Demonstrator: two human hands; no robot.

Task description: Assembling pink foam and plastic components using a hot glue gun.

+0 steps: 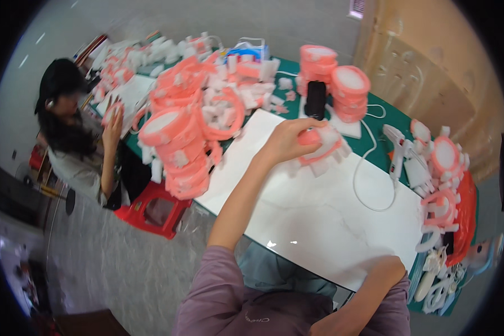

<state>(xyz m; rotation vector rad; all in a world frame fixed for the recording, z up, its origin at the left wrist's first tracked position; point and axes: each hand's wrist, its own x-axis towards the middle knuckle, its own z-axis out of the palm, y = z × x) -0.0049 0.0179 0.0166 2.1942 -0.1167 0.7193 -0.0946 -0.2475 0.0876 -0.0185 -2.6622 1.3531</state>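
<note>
My left hand (pixel 291 140) reaches over the white tabletop with fingers and thumb closed on the edge of a pink-and-white foam piece (pixel 330 143). The piece has a white middle and a pink rim, and pale blocks stick out at its edge. My fingertips partly cover its left side. My right arm (pixel 369 291) is bent, with the elbow over the table's near edge and the forearm running back toward my body. The right hand itself lies outside the picture. Just beyond the held piece are a black object (pixel 316 99) and stacked pink foam rings with white centers (pixel 350 84).
A tall stack of pink foam rings (pixel 176 151) stands left on the white tabletop (pixel 319 224). A white glue gun (pixel 396 151) with a looping cord lies right. More foam parts and a red bag (pixel 467 218) crowd the right edge. A co-worker (pixel 67 129) sits left beside a red stool (pixel 157 210).
</note>
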